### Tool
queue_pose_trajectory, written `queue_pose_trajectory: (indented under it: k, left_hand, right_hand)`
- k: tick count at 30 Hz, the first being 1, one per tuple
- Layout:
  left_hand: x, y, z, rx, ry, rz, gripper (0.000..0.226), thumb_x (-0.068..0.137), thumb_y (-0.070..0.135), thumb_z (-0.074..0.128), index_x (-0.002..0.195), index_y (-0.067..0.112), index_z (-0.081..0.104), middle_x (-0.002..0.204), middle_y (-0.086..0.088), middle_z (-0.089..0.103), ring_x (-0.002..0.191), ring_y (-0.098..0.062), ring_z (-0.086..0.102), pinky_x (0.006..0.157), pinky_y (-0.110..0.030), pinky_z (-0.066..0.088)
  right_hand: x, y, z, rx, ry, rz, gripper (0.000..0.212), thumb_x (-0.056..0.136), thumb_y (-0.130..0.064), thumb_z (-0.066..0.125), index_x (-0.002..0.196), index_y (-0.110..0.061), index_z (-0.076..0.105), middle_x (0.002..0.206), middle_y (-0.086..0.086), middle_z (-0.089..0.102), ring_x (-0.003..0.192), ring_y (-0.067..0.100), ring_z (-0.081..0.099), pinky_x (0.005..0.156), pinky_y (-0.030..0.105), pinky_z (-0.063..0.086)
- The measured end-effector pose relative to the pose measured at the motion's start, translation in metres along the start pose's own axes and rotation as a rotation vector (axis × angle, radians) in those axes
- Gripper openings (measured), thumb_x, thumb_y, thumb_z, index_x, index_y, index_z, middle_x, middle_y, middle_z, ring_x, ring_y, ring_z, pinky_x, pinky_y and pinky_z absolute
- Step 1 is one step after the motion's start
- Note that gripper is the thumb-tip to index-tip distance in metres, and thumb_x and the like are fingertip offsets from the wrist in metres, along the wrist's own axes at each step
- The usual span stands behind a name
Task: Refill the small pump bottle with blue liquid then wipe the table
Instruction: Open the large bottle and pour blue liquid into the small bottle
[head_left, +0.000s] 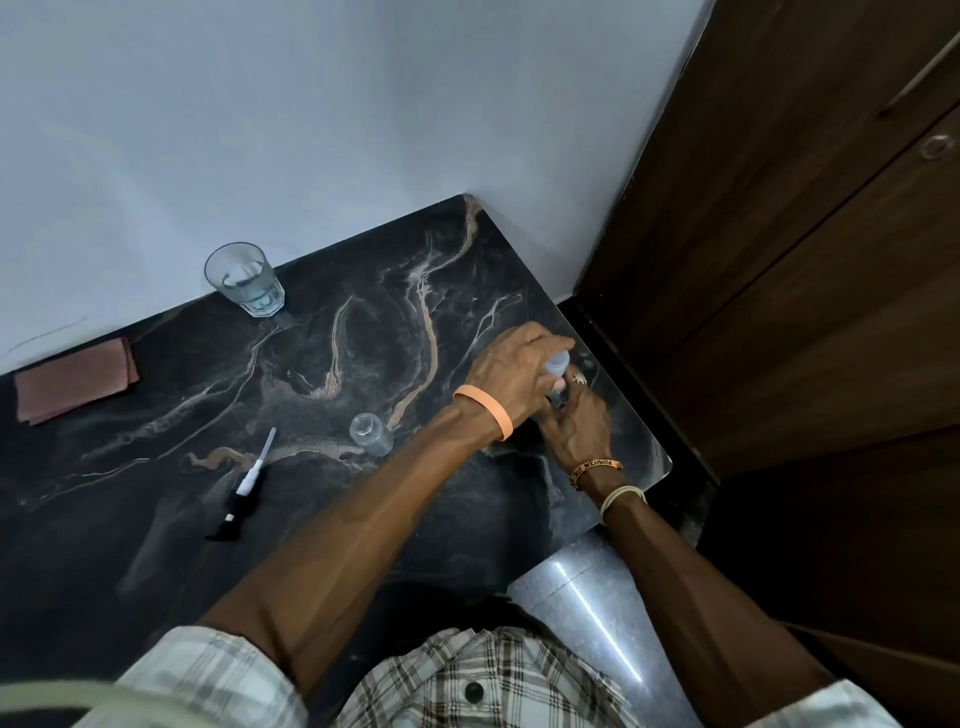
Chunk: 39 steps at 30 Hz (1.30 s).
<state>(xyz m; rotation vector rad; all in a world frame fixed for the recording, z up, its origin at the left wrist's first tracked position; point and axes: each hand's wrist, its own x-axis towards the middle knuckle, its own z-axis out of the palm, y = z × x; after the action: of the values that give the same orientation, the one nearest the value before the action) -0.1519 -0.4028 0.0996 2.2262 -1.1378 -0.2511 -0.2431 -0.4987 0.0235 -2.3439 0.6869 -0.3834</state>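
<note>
- The fingers (540, 344) of the left hand (511, 364) curl round the top of a pale blue container (557, 361).
- The right hand (576, 426) grips its lower part, near the right edge of the table (363, 338).
- The small pump bottle (371, 434) stands open, just beside the left wrist.
- Its pump head (243, 491) lies flat further left.
- A glass (244, 280) and a reddish cloth (75, 379) sit by the wall.

The glass (244, 280) stands at the table's (363, 322) back edge, the cloth (75, 379) to its left; nearer you, the pump (244, 486) lies left of the small bottle (371, 434), the container (557, 364) to its right.
</note>
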Motion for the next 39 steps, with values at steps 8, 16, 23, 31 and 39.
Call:
queue_pose_trajectory:
  k: [8,16,23,31,39]
  left_hand:
    - [-0.0013,-0.0014,0.0008,0.003,-0.006,0.046,0.049,0.079,0.007,0.072,0.126,0.014,0.061,0.124,-0.004,0.058,0.114,-0.021,0.053,0.103,-0.035,0.042]
    - [-0.0034,-0.0006,0.0008,-0.018,-0.001,0.05,0.053,0.076,0.005,0.072,0.127,0.014,0.06,0.124,-0.005,0.058,0.114,-0.022,0.053,0.1,-0.039,0.044]
    - [-0.0046,-0.0006,0.0001,-0.039,-0.006,0.067,0.058,0.077,0.003,0.071,0.132,0.013,0.056,0.132,-0.007,0.055,0.12,-0.023,0.05,0.105,-0.035,0.041]
    - [-0.0068,-0.0042,0.0027,-0.047,0.005,0.06,0.066,0.077,0.013,0.073,0.139,0.015,0.048,0.142,-0.004,0.046,0.128,-0.023,0.044,0.11,-0.037,0.036]
    - [-0.0032,-0.0046,0.0017,0.009,-0.042,0.027,0.078,0.076,0.026,0.076,0.144,0.02,0.039,0.146,-0.003,0.04,0.13,-0.024,0.04,0.11,-0.038,0.035]
  right_hand:
    - [-0.0006,0.0007,0.0013,-0.024,0.023,0.004,0.038,0.088,-0.031,0.061,0.121,-0.012,0.052,0.099,0.01,0.069,0.083,0.031,0.065,0.064,0.032,0.045]
    - [-0.0003,0.0021,0.0028,-0.037,0.007,0.049,0.04,0.087,-0.031,0.062,0.122,-0.014,0.052,0.095,0.01,0.069,0.08,0.03,0.064,0.063,0.034,0.048]
    - [0.0,0.0034,0.0015,-0.027,0.01,0.017,0.037,0.089,-0.031,0.063,0.117,-0.009,0.054,0.093,0.012,0.069,0.08,0.032,0.064,0.064,0.035,0.047]
    - [-0.0011,0.0013,0.0004,0.042,0.033,-0.005,0.045,0.087,-0.04,0.054,0.124,-0.014,0.052,0.1,0.009,0.07,0.084,0.03,0.066,0.065,0.032,0.047]
    - [0.0005,0.0036,0.0024,0.061,0.035,0.003,0.045,0.084,-0.036,0.054,0.126,-0.02,0.05,0.103,0.005,0.071,0.085,0.028,0.067,0.07,0.037,0.054]
